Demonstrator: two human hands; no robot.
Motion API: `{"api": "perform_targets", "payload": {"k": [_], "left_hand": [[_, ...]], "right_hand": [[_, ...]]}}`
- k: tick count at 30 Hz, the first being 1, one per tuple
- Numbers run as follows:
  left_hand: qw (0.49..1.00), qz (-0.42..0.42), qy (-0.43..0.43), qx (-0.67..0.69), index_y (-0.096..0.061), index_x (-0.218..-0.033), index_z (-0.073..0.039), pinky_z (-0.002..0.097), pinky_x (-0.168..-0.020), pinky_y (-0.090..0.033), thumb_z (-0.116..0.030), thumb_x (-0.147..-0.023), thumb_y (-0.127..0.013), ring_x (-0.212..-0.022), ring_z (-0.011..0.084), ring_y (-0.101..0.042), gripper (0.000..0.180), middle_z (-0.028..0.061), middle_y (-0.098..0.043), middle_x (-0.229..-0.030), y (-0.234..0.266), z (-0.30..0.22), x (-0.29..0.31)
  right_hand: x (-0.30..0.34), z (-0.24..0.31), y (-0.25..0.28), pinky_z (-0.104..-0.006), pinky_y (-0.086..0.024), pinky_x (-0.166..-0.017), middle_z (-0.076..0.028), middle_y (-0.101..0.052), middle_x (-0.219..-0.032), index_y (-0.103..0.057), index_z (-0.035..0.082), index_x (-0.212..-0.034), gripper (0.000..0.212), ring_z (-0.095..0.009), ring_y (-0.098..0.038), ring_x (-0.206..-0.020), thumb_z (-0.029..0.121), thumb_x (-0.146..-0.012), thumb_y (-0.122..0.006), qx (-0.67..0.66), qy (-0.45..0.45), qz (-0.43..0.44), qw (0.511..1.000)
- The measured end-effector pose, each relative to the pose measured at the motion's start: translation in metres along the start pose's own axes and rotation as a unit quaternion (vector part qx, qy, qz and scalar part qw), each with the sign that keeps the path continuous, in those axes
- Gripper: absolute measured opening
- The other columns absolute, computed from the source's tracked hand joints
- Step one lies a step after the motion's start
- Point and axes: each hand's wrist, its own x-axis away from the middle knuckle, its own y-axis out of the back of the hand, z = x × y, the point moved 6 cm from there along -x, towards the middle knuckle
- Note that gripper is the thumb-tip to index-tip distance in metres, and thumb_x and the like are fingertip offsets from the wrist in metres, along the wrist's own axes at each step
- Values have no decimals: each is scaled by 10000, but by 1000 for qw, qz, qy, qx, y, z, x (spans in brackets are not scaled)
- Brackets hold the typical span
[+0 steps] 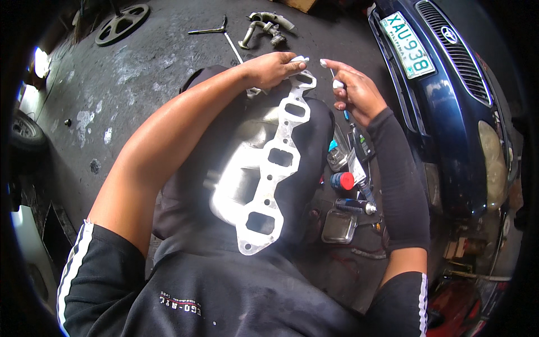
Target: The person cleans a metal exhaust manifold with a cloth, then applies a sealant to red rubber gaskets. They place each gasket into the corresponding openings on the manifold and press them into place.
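A silver intake manifold [269, 177] lies across my lap, its long flange with several squarish ports facing up. At its far end is my left hand [275, 70], fingers closed around a small white thing [299, 59], which I cannot make out. My right hand [358, 92] is just right of that end, apart from the flange. Its fingers are curled around a slim tool [346, 115] with a blue end, mostly hidden by the hand. White material shows on the index fingertip and between the fingers.
A dark blue car front [449, 112] stands close on the right. By my right leg lie a spray can [355, 206], a red-capped can [342, 181], a metal tray [339, 226] and a dark bottle [361, 143]. Ahead are metal pipes [266, 28], a T-shaped wrench [209, 31] and a wheel [122, 24].
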Motion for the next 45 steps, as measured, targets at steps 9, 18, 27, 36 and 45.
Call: {"api": "perform_targets", "payload": {"k": [9, 18, 27, 36, 45], "left_hand": [[1000, -4, -3, 20, -632, -1537, -5, 430, -1036, -589, -655, -1150, -546, -1189, 354, -767, 761, 260, -773, -1324, 1, 8, -4], [999, -27, -11, -16, -676, -1510, -9, 434, -1126, -549, -631, -1146, -561, -1281, 391, -734, 730, 250, -753, -1404, -7, 26, -19], [999, -31, -11, -10, -665, -1531, -6, 439, -1214, -526, -711, -1127, -519, -1375, 411, -698, 826, 270, -697, -1496, -4, 9, -7], [999, -44, 0, -22, -639, -1579, -25, 433, -1219, -508, -712, -1120, -532, -1394, 382, -686, 833, 240, -691, -1526, -2, 14, -9], [997, -70, -3, -31, -687, -1543, -71, 404, -1139, -551, -702, -1130, -544, -1290, 342, -743, 767, 197, -761, -1430, -5, 12, -8]], "right_hand": [[-32, -1, -17, -274, -434, -615, 67, -435, -795, -654, 83, -1561, 490, -49, -442, -698, 134, -1094, -516, -6, -8, 45, 999], [167, 56, -105, -337, -531, -577, -17, -636, -741, -773, 158, -1463, 698, -182, -591, -577, 60, -792, -609, 357, 329, 282, 828], [214, 31, -133, -388, -530, -549, -12, -547, -673, -773, 286, -1461, 498, -220, -639, -575, 248, -964, -790, 497, 386, 308, 713], [228, 24, -110, -351, -465, -536, 13, -468, -659, -781, 330, -1453, 469, -169, -569, -557, 269, -989, -762, 529, 422, 301, 672], [233, 24, -100, -348, -466, -543, 23, -458, -654, -754, 318, -1501, 550, -172, -548, -541, 255, -957, -795, 507, 401, 270, 714]]}}
